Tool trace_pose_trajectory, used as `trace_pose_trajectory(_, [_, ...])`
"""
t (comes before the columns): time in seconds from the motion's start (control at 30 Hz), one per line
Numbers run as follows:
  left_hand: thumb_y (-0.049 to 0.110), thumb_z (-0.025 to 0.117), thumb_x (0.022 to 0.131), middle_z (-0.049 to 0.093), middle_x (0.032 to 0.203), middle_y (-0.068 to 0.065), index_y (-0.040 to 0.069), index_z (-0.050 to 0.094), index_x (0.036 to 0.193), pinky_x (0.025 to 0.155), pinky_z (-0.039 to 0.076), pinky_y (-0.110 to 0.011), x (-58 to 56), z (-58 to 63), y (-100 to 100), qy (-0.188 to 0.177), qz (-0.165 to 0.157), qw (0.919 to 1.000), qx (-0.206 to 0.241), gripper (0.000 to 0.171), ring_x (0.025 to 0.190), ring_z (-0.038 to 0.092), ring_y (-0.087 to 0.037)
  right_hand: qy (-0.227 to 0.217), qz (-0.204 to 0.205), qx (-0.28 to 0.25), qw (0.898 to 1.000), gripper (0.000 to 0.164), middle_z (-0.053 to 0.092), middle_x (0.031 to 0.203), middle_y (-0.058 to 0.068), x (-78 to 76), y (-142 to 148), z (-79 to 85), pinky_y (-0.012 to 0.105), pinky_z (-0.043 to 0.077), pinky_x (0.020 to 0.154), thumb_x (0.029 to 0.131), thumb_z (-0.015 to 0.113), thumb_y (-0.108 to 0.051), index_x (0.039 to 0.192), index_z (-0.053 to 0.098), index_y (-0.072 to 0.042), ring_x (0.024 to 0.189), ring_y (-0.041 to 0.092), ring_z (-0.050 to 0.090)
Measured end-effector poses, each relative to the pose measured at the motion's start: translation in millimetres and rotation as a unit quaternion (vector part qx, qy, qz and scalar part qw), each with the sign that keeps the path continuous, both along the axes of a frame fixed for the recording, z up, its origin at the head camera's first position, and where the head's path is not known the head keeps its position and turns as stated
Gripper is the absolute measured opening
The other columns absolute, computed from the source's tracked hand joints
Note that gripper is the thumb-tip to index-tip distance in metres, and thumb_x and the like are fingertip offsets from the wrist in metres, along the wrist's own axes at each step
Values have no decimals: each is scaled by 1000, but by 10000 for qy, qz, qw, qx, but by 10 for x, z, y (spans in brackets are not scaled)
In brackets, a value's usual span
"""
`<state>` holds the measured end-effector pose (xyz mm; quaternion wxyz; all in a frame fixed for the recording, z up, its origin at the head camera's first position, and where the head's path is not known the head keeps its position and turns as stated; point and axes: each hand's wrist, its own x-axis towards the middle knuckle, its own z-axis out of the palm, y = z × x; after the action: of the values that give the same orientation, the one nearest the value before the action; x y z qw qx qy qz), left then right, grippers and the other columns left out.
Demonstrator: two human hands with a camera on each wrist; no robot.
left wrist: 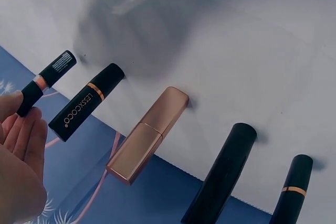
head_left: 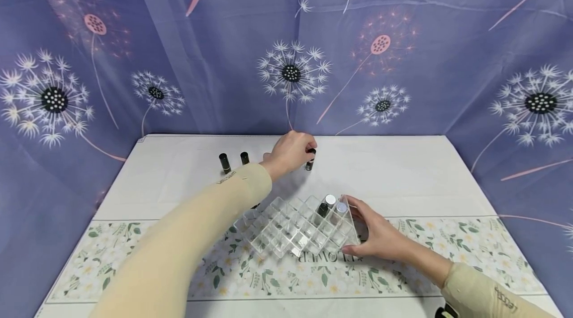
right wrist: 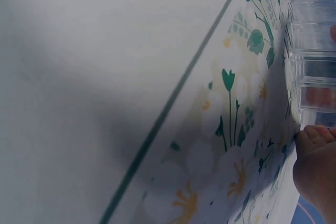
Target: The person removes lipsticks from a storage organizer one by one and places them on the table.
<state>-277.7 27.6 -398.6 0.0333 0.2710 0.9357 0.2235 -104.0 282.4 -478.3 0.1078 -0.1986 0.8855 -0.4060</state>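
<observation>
At the back of the table my left hand (head_left: 292, 152) pinches a small black lipstick (head_left: 309, 164) between thumb and fingers. In the left wrist view this lipstick (left wrist: 56, 67) shows a rose-gold band and a printed label. Beside it are a black LESSXCOCO lipstick (left wrist: 86, 102) and a square rose-gold lipstick (left wrist: 149, 135). My right hand (head_left: 380, 234) grips the right end of a clear lipstick organizer (head_left: 279, 232), thumb at the front corner and fingers behind. Near that end, its compartments hold a black-capped tube (head_left: 323, 209), a white-topped tube (head_left: 330, 200) and a lilac-topped tube (head_left: 341, 207).
Two more black lipsticks stand at the back left, one wider (left wrist: 223, 169) and one with a gold band (left wrist: 295, 188). A floral strip (head_left: 403, 278) runs across the white table (head_left: 385, 173) under the organizer. A blue dandelion-print curtain (head_left: 224, 59) closes off the back and sides.
</observation>
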Motion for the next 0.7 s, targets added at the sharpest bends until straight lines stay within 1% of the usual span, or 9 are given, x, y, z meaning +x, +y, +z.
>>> trace_pose_trajectory(0.07, [20,78,101,78,120,-1,14,78,127,98,58,-34,-2,-5,1,-4,13,10000,10,27,110,73,-16,5,-4,11,10000,124,46,163,16,-1,-1,4,38,39,124,76,99,-40,168,24,-5,145,36,53])
trace_pose_trajectory(0.13, [20,79,100,78,120,0,14,78,126,98,58,-34,-6,-12,4,-4,23,10000,-1,27,110,73,-16,4,-4,2,10000,124,47,162,15,-1,-1,5,37,38,124,75,99,-40,168,24,-5,145,35,53])
trace_pose_trajectory(0.43, [20,80,99,79,119,-1,14,79,123,98,58,-35,7,-37,19,108,16,9999,-89,25,110,73,-18,2,-9,-26,10000,125,47,162,14,2,-4,1,25,33,123,74,100,-38,168,25,-5,146,35,53])
trace_pose_trajectory(0.53, [19,80,99,79,120,-1,13,79,124,99,58,-36,11,-44,22,145,-1,9998,-109,26,111,73,-19,-1,-3,-31,10000,125,48,162,14,-2,-5,-3,26,32,123,74,100,-39,168,24,-4,145,35,53])
trace_pose_trajectory(0.7, [19,79,99,79,120,-1,14,80,123,99,58,-35,4,-54,35,231,-63,9996,-165,24,111,74,-19,-8,-5,-16,10000,125,47,162,15,-6,-2,-10,32,37,123,76,99,-43,168,24,-3,145,36,53])
